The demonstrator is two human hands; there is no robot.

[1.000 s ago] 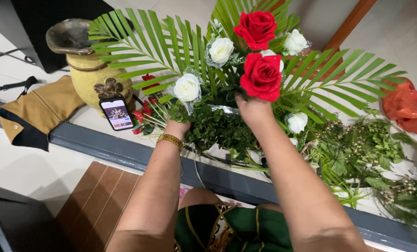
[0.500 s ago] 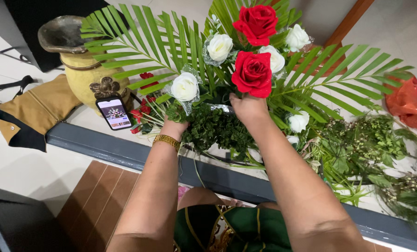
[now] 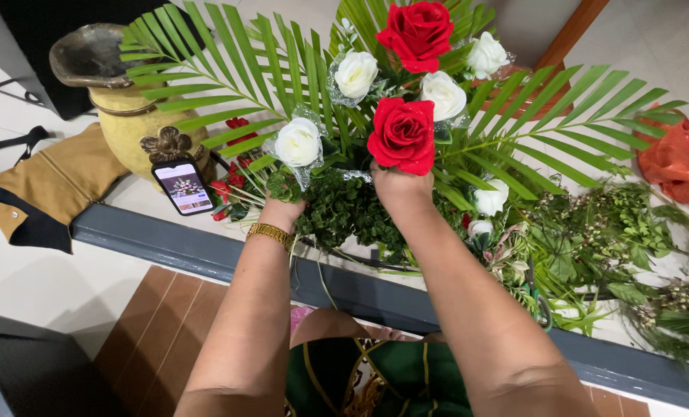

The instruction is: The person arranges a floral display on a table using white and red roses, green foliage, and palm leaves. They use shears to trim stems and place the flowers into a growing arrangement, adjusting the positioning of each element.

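Your right hand is closing around the stem just under the lower red rose, holding the bloom upright at the front of the arrangement. Your left hand is pressing into the dark green filler foliage at the base, below the wrapped white rose; its fingers are buried in the leaves, so I cannot tell whether they are gripping or only steadying. You are seating this rose among the palm fronds, below the taller red rose and the other white blooms. By my reading, the stem is going into the hidden base now, so the next move is calling for a straight, firm push while the left hand is bracing the mass. On the surface, a phone is leaning against the yellow vase, and loose greenery is lying to your right.
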